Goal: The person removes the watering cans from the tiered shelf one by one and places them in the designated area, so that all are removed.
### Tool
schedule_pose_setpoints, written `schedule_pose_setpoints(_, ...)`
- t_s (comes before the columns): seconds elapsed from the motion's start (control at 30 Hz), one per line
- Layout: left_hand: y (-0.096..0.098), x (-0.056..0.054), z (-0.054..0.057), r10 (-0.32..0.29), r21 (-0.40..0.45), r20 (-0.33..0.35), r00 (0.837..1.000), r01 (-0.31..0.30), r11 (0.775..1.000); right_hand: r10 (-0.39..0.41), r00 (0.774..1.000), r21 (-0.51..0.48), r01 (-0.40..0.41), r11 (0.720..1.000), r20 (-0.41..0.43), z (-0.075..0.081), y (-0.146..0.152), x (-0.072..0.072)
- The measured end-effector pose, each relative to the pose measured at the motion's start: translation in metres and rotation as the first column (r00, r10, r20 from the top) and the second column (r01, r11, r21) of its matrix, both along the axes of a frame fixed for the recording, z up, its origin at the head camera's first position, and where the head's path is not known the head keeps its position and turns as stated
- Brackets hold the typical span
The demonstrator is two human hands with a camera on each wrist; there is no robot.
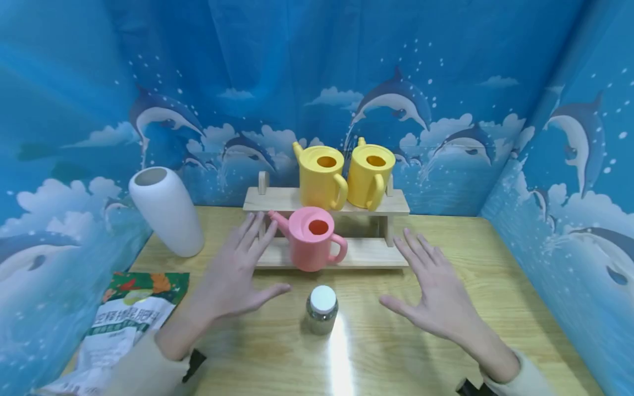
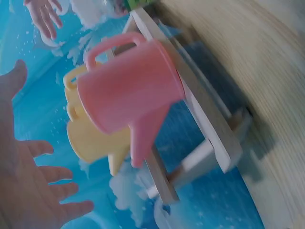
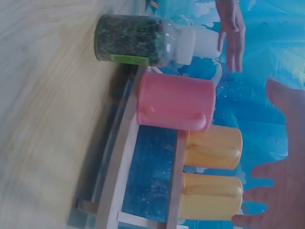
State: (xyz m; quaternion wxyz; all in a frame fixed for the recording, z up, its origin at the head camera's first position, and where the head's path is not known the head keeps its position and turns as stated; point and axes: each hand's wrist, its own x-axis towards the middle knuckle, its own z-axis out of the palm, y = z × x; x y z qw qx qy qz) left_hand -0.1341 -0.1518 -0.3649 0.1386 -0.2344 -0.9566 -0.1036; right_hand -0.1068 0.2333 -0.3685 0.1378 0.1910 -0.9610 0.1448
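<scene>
Both hands hover over the table with fingers spread, holding nothing. My left hand (image 1: 238, 269) is left of a pink watering can (image 1: 311, 242), its fingertips overlapping the spout end in the head view. On the right, my right hand (image 1: 436, 291) is well apart from the can's handle. The pink can stands on the lower tier of a wooden two-step shelf (image 1: 371, 253). Two yellow watering cans, a left one (image 1: 319, 176) and a right one (image 1: 369, 173), share the upper tier. Between the hands stands a clear bottle (image 3: 128, 40) of dark, greenish bits, with a white cap (image 1: 323, 299).
A tall white vase (image 1: 168, 214) stands at the back left. In front of it lies a printed bag (image 1: 124, 324), partly behind the left forearm. Blue dolphin-print curtains (image 1: 297, 71) wall in the wooden table (image 1: 396, 357) at the back and sides.
</scene>
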Motion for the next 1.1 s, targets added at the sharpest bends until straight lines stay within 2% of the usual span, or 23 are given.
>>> schedule_pose_setpoints(0.1,-0.012,-0.006,0.008,0.042,0.097,0.117,0.992,-0.054,0.994,-0.001,0.998,-0.098,0.007,0.995,0.057,0.011,0.004,-0.001)
schedule_pose_setpoints(0.17,-0.020,-0.012,0.012,0.065,0.189,0.211,0.975,-0.106,0.976,0.005,0.996,-0.182,0.011,0.983,0.088,0.016,0.007,-0.005)
schedule_pose_setpoints(0.23,-0.027,-0.020,0.015,0.076,0.287,0.299,0.951,-0.165,0.944,0.015,0.993,-0.271,0.017,0.962,0.115,0.020,0.010,-0.012)
schedule_pose_setpoints(0.3,-0.035,-0.029,0.016,0.063,0.382,0.363,0.930,-0.210,0.900,0.034,0.991,-0.367,0.015,0.930,0.126,0.021,0.012,-0.022)
schedule_pose_setpoints(0.37,-0.043,-0.040,0.015,0.043,0.462,0.398,0.916,-0.241,0.854,0.048,0.991,-0.449,0.015,0.893,0.128,0.021,0.013,-0.033)
schedule_pose_setpoints(0.43,-0.049,-0.051,0.014,0.040,0.503,0.421,0.906,-0.270,0.821,0.061,0.988,-0.527,0.022,0.849,0.139,0.021,0.014,-0.046)
schedule_pose_setpoints(0.53,-0.057,-0.068,0.010,0.055,0.528,0.458,0.887,-0.321,0.786,0.065,0.983,-0.615,0.056,0.786,0.173,0.022,0.013,-0.063)
schedule_pose_setpoints(0.63,-0.062,-0.084,0.006,0.044,0.555,0.503,0.863,-0.362,0.749,0.059,0.978,-0.665,0.093,0.741,0.202,0.024,0.011,-0.079)
schedule_pose_setpoints(0.73,-0.066,-0.097,0.002,0.018,0.586,0.550,0.835,-0.401,0.704,0.035,0.976,-0.679,0.124,0.724,0.215,0.024,0.008,-0.093)
schedule_pose_setpoints(0.87,-0.069,-0.110,-0.002,0.024,0.580,0.619,0.785,-0.477,0.660,0.025,0.978,-0.706,0.131,0.696,0.206,0.023,0.001,-0.113)
schedule_pose_setpoints(0.93,-0.069,-0.115,-0.004,0.025,0.575,0.646,0.763,-0.508,0.641,0.032,0.978,-0.728,0.132,0.673,0.207,0.022,-0.002,-0.121)
schedule_pose_setpoints(1.03,-0.068,-0.123,-0.010,0.019,0.584,0.665,0.747,-0.536,0.610,0.054,0.974,-0.762,0.137,0.633,0.219,0.022,-0.008,-0.131)
schedule_pose_setpoints(1.1,-0.067,-0.127,-0.013,0.011,0.595,0.670,0.742,-0.545,0.591,0.060,0.970,-0.777,0.152,0.611,0.236,0.022,-0.013,-0.136)
